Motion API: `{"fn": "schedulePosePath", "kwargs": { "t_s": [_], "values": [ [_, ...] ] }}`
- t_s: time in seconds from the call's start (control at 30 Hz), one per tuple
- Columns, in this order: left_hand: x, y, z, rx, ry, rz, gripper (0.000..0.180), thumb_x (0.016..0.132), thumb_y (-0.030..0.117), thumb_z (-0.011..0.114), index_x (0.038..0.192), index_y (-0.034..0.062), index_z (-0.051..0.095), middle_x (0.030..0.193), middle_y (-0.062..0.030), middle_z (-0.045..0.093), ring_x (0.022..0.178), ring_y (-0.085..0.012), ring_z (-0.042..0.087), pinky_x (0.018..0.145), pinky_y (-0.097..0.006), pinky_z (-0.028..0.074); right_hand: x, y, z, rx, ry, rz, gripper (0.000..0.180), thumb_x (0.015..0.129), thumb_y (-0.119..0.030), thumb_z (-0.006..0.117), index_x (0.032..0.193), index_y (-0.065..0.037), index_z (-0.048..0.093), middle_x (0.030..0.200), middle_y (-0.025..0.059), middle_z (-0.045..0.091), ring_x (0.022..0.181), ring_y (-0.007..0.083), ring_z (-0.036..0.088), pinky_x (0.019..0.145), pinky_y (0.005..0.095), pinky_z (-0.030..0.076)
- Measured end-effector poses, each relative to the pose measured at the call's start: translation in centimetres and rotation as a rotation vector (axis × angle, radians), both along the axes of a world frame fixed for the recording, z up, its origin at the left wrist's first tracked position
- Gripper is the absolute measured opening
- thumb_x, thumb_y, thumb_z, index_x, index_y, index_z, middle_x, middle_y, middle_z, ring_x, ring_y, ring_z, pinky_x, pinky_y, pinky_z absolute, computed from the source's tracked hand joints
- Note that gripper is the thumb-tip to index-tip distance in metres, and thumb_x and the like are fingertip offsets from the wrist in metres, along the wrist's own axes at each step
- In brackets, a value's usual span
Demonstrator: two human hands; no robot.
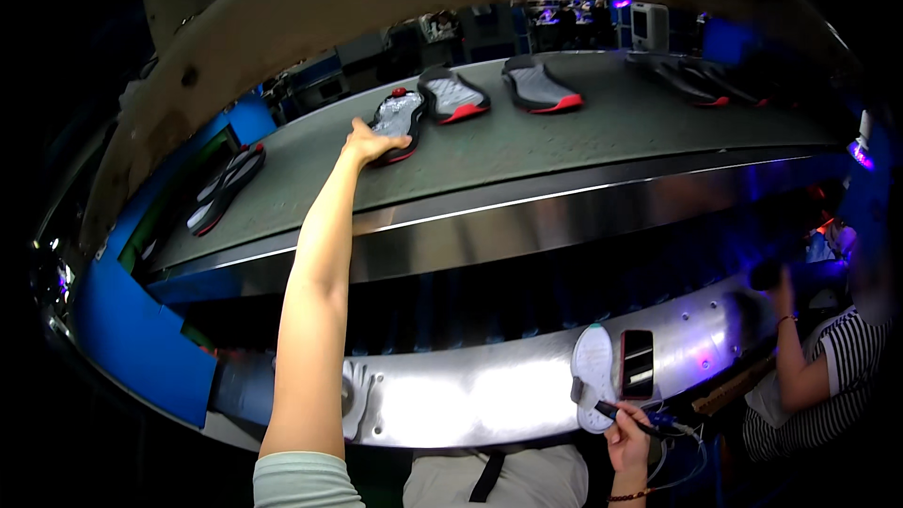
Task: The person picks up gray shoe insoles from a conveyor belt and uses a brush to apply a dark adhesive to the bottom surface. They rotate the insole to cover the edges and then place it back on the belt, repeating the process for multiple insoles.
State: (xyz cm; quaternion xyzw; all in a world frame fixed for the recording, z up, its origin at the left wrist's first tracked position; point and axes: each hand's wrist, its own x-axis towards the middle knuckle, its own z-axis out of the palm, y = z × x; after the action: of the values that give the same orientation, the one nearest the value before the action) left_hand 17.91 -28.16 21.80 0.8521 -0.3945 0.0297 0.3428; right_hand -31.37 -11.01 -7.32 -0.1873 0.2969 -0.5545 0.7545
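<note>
My left arm stretches far up onto the grey conveyor belt. My left hand grips the near end of a shoe sole, grey on top with a black and red rim. Down at the lower edge, my right hand holds a dark pen-like tool with a cable trailing from it. The tool's tip rests against a white sole that lies on the shiny metal ledge in front of me.
More soles ride the belt: two grey and red ones, dark ones at the far right and a pair at the left. A black slotted vent sits beside the white sole. A person in a striped shirt works at the right.
</note>
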Motion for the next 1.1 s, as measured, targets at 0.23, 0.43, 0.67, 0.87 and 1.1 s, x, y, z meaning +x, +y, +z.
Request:
{"fn": "schedulePosePath", "kwargs": {
  "t_s": [0.23, 0.43, 0.67, 0.87, 1.1],
  "values": [
    [-1.3, -2.1, -0.2, -0.038, -0.025, -0.262, 0.103, 0.043, 0.041, 0.081, 0.119, -0.0076, 0.031, 0.111, -0.0247, 0.047, 0.105, -0.0298, 0.048, 0.090, -0.031, 0.037, -0.5, -0.2, -1.5, 0.038, -0.025, -0.022, 0.014, 0.076, 0.000, 0.054, 0.090, 0.000, 0.055, 0.081, 0.0141, 0.061, 0.044, 0.0112, 0.044, 0.044, 0.0227, 0.036],
    [-7.2, -3.2, -0.5, -0.060, -0.040, -0.355, 0.098, 0.045, 0.043, 0.080, 0.114, -0.0091, 0.033, 0.106, -0.0234, 0.049, 0.100, -0.0283, 0.050, 0.087, -0.030, 0.038, 0.2, -0.4, -1.5, 0.046, 0.010, 0.043, 0.013, 0.077, 0.000, 0.052, 0.090, 0.000, 0.054, 0.085, 0.0163, 0.061, 0.044, 0.0105, 0.044, 0.044, 0.0224, 0.036],
    [-18.0, -6.3, 0.5, 0.185, -0.562, -0.009, 0.097, 0.057, 0.048, 0.069, 0.131, 0.0069, 0.021, 0.128, -0.0211, 0.035, 0.120, -0.0291, 0.035, 0.094, -0.050, 0.028, -0.6, -0.8, -0.4, 0.051, -0.038, -0.014, 0.013, 0.075, 0.003, 0.054, 0.088, 0.002, 0.056, 0.084, 0.0156, 0.060, 0.047, 0.0099, 0.042, 0.044, 0.0204, 0.035],
    [-21.8, -12.8, -1.5, 0.017, -0.604, -0.622, 0.060, 0.074, 0.033, 0.058, 0.125, 0.0103, 0.038, 0.125, -0.0131, 0.042, 0.117, -0.0267, 0.038, 0.096, -0.046, 0.029, -1.9, -0.6, -1.1, 0.054, -0.025, -0.028, 0.013, 0.076, 0.002, 0.053, 0.089, 0.002, 0.056, 0.086, 0.0168, 0.061, 0.045, 0.0110, 0.044, 0.045, 0.0222, 0.035],
    [-19.3, -13.0, 0.3, -0.546, -0.389, -0.545, 0.023, 0.073, 0.024, 0.064, 0.084, 0.0044, 0.062, 0.077, -0.0115, 0.060, 0.073, -0.0230, 0.058, 0.067, -0.032, 0.045, -2.4, -0.1, -1.7, 0.079, 0.053, -0.040, 0.013, 0.077, 0.000, 0.052, 0.089, 0.000, 0.056, 0.067, 0.0070, 0.055, 0.043, 0.0107, 0.043, 0.043, 0.0233, 0.033]
  ]
}}
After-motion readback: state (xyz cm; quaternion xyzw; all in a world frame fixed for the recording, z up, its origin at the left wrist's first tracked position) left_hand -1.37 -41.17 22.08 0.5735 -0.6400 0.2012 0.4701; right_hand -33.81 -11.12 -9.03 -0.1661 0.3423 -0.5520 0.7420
